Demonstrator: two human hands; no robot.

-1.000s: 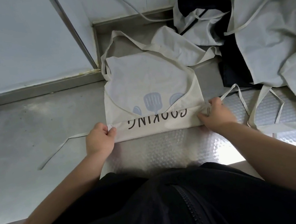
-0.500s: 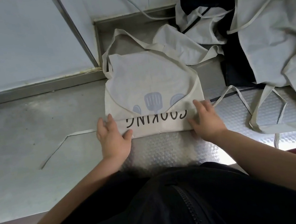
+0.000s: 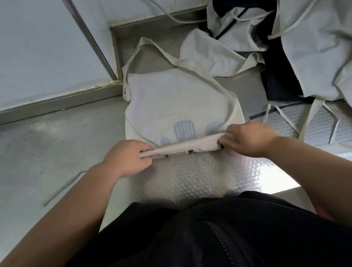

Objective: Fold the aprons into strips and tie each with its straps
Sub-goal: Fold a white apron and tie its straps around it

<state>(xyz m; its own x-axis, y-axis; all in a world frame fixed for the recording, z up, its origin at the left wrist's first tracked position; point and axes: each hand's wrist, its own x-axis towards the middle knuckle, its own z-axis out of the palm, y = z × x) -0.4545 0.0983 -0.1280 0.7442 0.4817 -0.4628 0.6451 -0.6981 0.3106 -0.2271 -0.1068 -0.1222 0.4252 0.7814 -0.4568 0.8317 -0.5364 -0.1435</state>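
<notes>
Both hands are closed on the near edge of the one cream apron (image 3: 177, 101) being worked. The left hand (image 3: 126, 157) pinches the left end of its folded band (image 3: 186, 147) and the right hand (image 3: 249, 138) the right end, fingers curled over the cloth. The rest of the apron runs off toward twelve o'clock, flat on the bench (image 3: 27, 153), with its neck loop (image 3: 148, 46) at the far end. The near part lies on a sheet of bubble wrap (image 3: 187, 176). I'd judge the folding into a strip has barely started. Next, the band needs turning over away from the person, level at both ends. One thin strap (image 3: 63, 188) trails at nine o'clock; another (image 3: 280, 115) loops at three o'clock, though I can't tell whose it is. At two o'clock sits one heap of aprons (image 3: 314, 36), pale and dark, too tangled to count.
</notes>
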